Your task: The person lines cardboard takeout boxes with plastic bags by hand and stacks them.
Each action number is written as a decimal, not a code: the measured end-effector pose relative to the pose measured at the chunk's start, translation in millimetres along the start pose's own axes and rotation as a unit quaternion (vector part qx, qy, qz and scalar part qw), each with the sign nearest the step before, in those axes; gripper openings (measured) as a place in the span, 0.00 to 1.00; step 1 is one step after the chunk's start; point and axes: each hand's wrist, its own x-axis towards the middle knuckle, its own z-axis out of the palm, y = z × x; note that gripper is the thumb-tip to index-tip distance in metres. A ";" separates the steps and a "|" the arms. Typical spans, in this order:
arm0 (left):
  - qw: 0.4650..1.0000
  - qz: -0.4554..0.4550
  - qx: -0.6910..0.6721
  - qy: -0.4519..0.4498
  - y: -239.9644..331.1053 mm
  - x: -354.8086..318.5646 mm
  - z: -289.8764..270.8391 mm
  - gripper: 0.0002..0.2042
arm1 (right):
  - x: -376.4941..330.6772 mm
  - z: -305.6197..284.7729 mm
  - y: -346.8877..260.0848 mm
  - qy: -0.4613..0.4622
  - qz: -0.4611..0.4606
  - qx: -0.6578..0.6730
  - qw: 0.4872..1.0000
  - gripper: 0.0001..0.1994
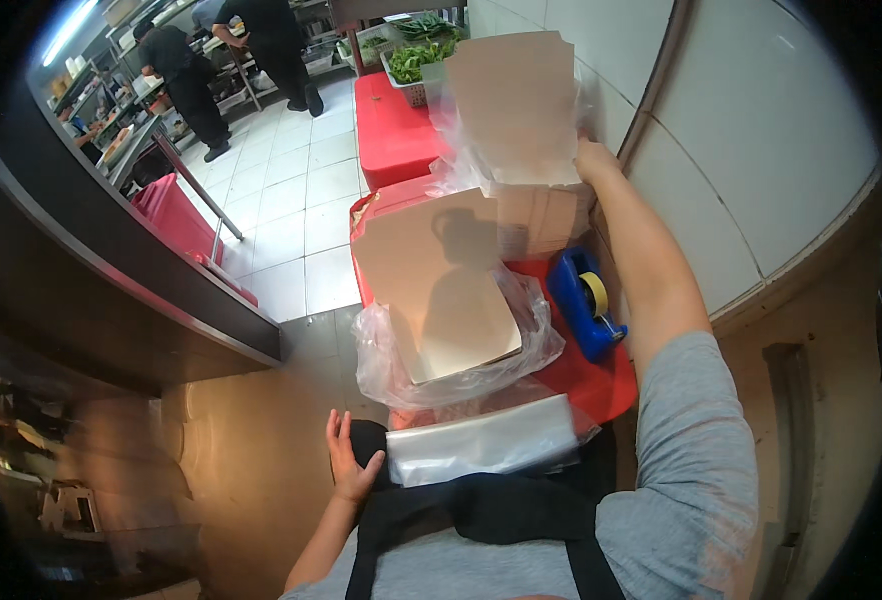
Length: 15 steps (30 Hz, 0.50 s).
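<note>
At the far end of the red table, my right hand [594, 162] grips the right edge of a pale flat cardboard sheet [514, 105]; part of its fingers is hidden there. Closer to me a stack of similar cardboard sheets [441, 290] with notched corners lies in an open clear plastic bag [536, 325]. Shadows fall across it. My left hand [351, 462] has its fingers apart and holds nothing, beside my dark-clothed knee. Just right of it, a pile of flat clear plastic sleeves [486, 440] rests across my lap.
A blue tape dispenser [581, 305] with yellow tape stands right of the stack on the red table [611, 385]. Green leafy vegetables [421, 60] sit in baskets at the back. Tiled wall [751, 150] closes the right side. Several people work at far-left counters.
</note>
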 end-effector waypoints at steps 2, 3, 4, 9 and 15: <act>1.000 -0.009 -0.002 0.000 -0.8 3.4 1.9 0.44 | 13.1 9.8 11.2 0.003 0.010 0.009 1.000 0.25; 1.000 -0.008 -0.001 0.013 -1.0 3.9 2.5 0.44 | 22.0 12.0 18.3 0.005 -0.043 -0.004 0.999 0.24; 1.000 -0.006 0.009 0.009 -1.2 4.4 3.1 0.44 | 30.4 15.6 23.7 0.007 -0.069 -0.027 0.997 0.22; 0.999 0.002 0.036 -0.022 -1.4 5.2 4.4 0.44 | 36.2 36.1 26.3 0.007 -0.078 0.036 0.996 0.21; 1.000 -0.024 -0.007 0.014 2.1 6.5 5.7 0.43 | 13.0 25.8 -31.3 0.160 -0.041 0.030 0.986 0.23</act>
